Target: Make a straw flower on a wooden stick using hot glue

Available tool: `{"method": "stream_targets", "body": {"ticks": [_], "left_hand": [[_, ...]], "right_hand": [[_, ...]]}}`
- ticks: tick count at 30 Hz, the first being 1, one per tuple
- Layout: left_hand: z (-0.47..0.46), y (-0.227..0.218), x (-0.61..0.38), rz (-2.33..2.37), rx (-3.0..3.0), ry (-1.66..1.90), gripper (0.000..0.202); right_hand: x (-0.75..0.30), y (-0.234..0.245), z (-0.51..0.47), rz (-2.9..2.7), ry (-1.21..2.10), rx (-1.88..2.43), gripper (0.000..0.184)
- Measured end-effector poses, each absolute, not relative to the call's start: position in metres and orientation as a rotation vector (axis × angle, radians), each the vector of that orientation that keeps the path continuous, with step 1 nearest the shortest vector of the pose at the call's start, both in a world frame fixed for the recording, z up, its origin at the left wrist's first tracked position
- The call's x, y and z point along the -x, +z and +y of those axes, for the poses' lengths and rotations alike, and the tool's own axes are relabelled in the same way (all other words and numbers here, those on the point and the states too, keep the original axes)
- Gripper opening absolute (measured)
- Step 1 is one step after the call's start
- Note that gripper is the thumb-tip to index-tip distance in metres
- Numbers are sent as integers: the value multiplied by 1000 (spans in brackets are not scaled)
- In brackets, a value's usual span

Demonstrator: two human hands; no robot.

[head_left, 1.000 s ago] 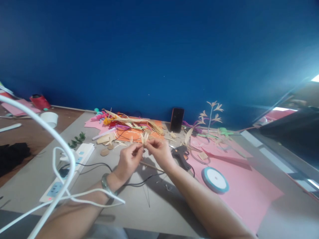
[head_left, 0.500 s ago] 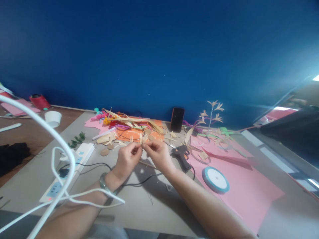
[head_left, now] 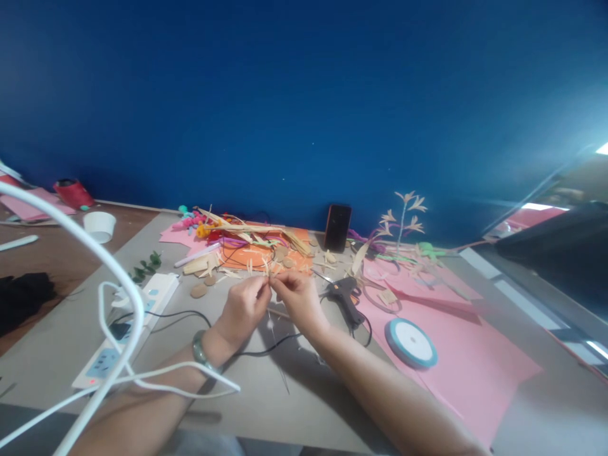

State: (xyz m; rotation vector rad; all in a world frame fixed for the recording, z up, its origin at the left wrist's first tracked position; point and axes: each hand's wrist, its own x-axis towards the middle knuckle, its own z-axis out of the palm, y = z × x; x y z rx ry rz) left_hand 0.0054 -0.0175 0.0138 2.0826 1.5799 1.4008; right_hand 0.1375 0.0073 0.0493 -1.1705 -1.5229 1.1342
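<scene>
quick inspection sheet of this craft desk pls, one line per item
surface: grey table, pink paper sheet on its right part
job's things: small straw flower pinched between both hands, thin wire trailing below
clutter: straw pile, glue gun, ribbon roll, white cup
grippers: left hand and right hand closed on the flower
cables: white cable looping by the power strip; black cable under the wrists
surroundings: blue wall, phone leaning on it

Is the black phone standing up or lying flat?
Standing: the phone is on end, leaning against the blue wall.
</scene>
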Motion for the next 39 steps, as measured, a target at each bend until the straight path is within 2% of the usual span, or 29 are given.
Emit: {"method": "stream_targets", "body": {"ticks": [7, 17, 39], "left_hand": [[-17, 15, -7, 1538, -1999, 1413, 20], [-12, 14, -7, 1373, -1453, 1477, 15], [-14, 15, -7, 1416, -1584, 1480, 15]], "right_hand": [[-137, 46, 11, -1481, 1154, 1195, 14], [-138, 47, 17, -1462, 1210, 1115, 18], [-141, 48, 21, -1417, 1270, 1112, 18]]}}
